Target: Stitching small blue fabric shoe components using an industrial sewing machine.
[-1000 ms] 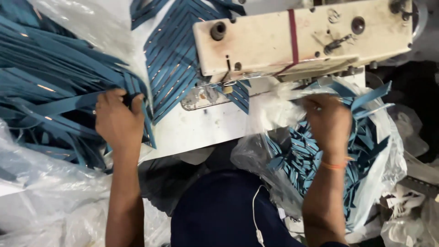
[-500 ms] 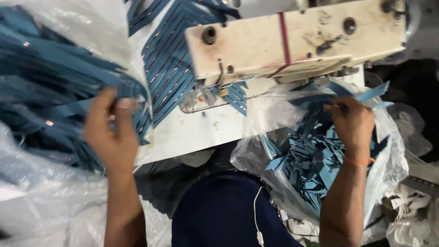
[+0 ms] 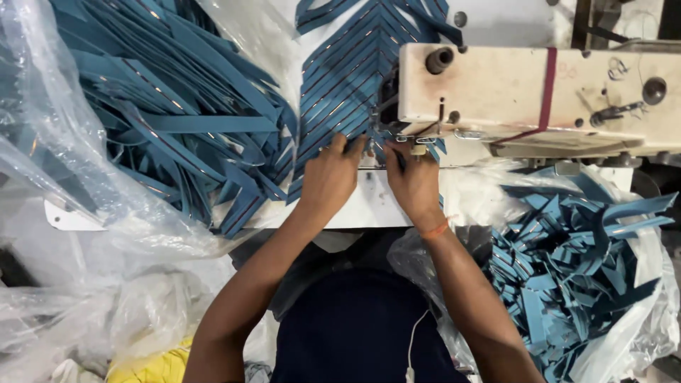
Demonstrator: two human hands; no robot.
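My left hand (image 3: pixel 332 176) and my right hand (image 3: pixel 413 181) are side by side at the needle of a cream sewing machine (image 3: pixel 539 96). Both press down on blue fabric strips (image 3: pixel 369 142) that lie on the white machine table (image 3: pixel 369 206). A chain of sewn blue strips (image 3: pixel 347 71) fans out behind the needle. The fingertips hide the exact piece under the presser foot. An orange band sits on my right wrist.
A big heap of long blue strips (image 3: pixel 170 120) lies in clear plastic (image 3: pixel 64 163) at the left. A clear bag of short blue pieces (image 3: pixel 567 262) hangs at the right. More crumpled plastic and something yellow (image 3: pixel 152 365) are at lower left.
My left hand left the strip heap at the left and my right hand left the bag at the right. Both have come together at the needle. The camera view shifted left.
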